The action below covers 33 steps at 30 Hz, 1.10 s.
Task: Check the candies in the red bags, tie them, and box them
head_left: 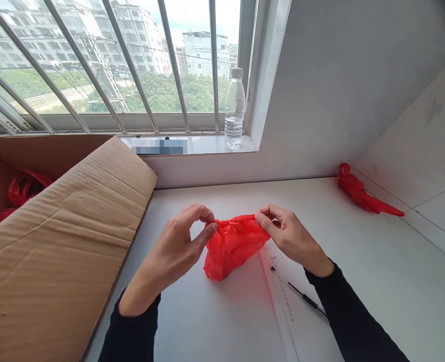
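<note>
- Both ends of the bag's (233, 251) top edge are pinched, in my left hand (177, 246) and right hand (292, 234).
- It's over the desk (207, 327).
- Step, I judge: straightening that edge; next calls for even tension.

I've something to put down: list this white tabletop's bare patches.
Free: the tabletop between the right hand and wall-side twisted red plastic bag; also nearside of the crumpled red plastic bag, between black left sleeve and clear printed strip. Crowded: the middle, where left hand and right grip that crumpled bag, and left, at the brown cardboard box.
</note>
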{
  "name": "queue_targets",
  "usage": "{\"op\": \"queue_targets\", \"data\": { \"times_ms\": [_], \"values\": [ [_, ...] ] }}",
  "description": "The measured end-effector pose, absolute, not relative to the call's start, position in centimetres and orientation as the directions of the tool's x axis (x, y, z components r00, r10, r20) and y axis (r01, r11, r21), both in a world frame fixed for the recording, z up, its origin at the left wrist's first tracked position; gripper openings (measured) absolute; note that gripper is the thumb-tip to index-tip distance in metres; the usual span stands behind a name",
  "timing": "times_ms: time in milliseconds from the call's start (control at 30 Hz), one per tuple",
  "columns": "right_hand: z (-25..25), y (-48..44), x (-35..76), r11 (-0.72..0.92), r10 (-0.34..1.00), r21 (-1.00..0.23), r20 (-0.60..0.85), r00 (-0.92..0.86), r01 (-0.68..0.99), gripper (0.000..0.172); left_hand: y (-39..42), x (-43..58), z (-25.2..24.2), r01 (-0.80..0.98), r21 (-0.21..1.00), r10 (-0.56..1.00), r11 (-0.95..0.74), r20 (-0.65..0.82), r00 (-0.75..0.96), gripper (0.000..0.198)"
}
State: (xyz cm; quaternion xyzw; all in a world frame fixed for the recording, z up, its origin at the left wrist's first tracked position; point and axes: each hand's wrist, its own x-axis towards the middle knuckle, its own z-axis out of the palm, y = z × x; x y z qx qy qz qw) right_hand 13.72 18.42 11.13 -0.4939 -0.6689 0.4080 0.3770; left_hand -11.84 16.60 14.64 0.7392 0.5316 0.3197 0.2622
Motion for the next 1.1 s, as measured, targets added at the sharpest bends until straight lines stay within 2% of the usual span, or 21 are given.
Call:
{"op": "queue_targets", "data": {
  "times_ms": [100, 233, 300, 400, 533, 667, 733, 833, 967, 1100],
  "values": [
    [11.3, 17.9, 13.2, 0.183, 0.965, -0.919, 0.1, -0.241, 0.35, 0.027, 16.5, -11.0, 14.3, 0.616, 0.724, 0.947, -0.309, 0.173, 0.272, 0.014],
    [11.6, 17.2, 12.3, 0.149, 0.949, -0.936, 0.045, -0.312, 0.319, 0.025, 16.3, -9.6, 14.2, 0.594, 0.718, 0.92, -0.363, 0.174, 0.352, 0.004],
    [11.4, 17.2, 12.3, 0.158, 0.955, -0.936, 0.064, -0.288, 0.316, 0.026, 16.3, -9.3, 14.3, 0.592, 0.712, 0.909, -0.378, 0.165, 0.381, 0.003],
    [11.0, 17.8, 12.9, 0.136, 0.976, -0.941, 0.075, -0.202, 0.31, 0.032, 16.4, -9.6, 14.4, 0.604, 0.709, 0.919, -0.364, 0.169, 0.356, 0.013],
    [10.8, 18.3, 14.1, 0.134, 0.987, -0.957, 0.106, -0.121, 0.256, 0.036, 16.4, -10.3, 14.4, 0.601, 0.725, 0.94, -0.337, 0.22, 0.261, 0.011],
    [11.4, 17.7, 13.6, 0.142, 0.971, -0.963, 0.089, -0.223, 0.23, 0.037, 16.2, -9.8, 14.4, 0.555, 0.75, 0.928, -0.36, 0.228, 0.294, 0.009],
    [11.6, 17.4, 13.1, 0.157, 0.959, -0.956, 0.089, -0.268, 0.247, 0.032, 16.2, -9.5, 14.4, 0.54, 0.763, 0.926, -0.355, 0.207, 0.316, 0.008],
    [11.4, 17.7, 13.1, 0.177, 0.977, -0.949, 0.139, -0.16, 0.26, 0.029, 16.4, -9.7, 14.3, 0.554, 0.772, 0.946, -0.312, 0.198, 0.257, 0.011],
    [11.0, 18.6, 14.2, 0.154, 0.985, -0.982, 0.161, 0.055, 0.111, 0.03, 16.7, -10.7, 14.3, 0.553, 0.782, 0.957, -0.289, 0.223, 0.184, 0.013],
    [11.1, 18.5, 14.4, 0.145, 0.988, -0.989, 0.147, 0.048, 0.029, 0.029, 16.6, -10.5, 14.4, 0.558, 0.778, 0.955, -0.29, 0.196, 0.224, 0.011]
  ]
}}
